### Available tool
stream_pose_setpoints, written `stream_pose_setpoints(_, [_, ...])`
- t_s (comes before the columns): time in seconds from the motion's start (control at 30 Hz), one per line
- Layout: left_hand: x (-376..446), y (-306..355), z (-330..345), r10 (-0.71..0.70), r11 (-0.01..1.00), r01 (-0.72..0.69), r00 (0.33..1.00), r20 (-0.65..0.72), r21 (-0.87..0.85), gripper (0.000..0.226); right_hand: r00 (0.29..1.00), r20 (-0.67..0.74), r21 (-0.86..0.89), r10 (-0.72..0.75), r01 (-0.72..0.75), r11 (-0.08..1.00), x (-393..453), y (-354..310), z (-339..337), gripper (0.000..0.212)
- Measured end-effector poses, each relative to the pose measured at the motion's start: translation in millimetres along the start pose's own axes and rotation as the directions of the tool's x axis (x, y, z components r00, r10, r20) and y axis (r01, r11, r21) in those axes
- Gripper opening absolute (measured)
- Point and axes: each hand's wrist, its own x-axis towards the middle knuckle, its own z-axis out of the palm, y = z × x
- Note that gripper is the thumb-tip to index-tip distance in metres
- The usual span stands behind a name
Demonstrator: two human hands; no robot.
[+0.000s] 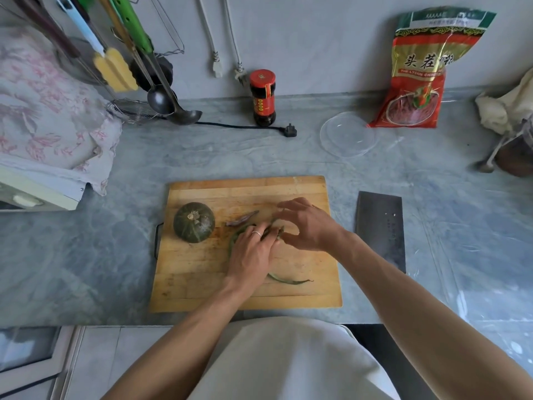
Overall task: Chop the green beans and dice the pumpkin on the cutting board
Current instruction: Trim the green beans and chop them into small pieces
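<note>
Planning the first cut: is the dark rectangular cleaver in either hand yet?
No, the cleaver lies on the counter right of the wooden cutting board.

Whole dark-green pumpkin (pixel 194 222) sits stem-up on the cutting board (pixel 202 284) left of loose green beans (pixel 288 280).

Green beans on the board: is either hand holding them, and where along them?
The left hand grips the green beans mid-length. The right hand hovers over their right end with spread fingers; whether it touches cannot be told.
</note>
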Motion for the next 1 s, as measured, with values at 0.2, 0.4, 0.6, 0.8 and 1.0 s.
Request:
stream_pose_setpoints(0.2, [-3,-4,0,-0.068,0.988,0.065,0.998,-0.016,-0.137,0.026,0.981,-0.193,0.145,0.01,0.019,0.989,-8,7,9,0.014])
stream_pose_setpoints(0.4, [-2,0,-5,-0.1,0.976,0.088,0.994,-0.051,-0.201,0.027,0.943,-0.328,0.279,0.062,0.034,0.96,-26,-3,25,0.019])
stream_pose_setpoints(0.6, [-2,0,-5,-0.096,0.977,0.086,0.994,-0.044,-0.197,0.023,0.923,-0.372,0.307,0.097,0.024,0.952,-36,-16,32,0.014])
stream_pose_setpoints(0.8, [-1,1,-11,-0.108,0.971,0.103,0.994,-0.013,-0.217,0.028,0.943,-0.2,0.348,0.264,-0.183,0.919,-23,-11,32,0.035])
stream_pose_setpoints(1.0, [-2,-3,-11,-0.101,0.974,0.099,0.995,0.001,-0.202,0.027,0.912,-0.215,0.356,0.348,-0.258,0.898,-20,-17,25,0.056])
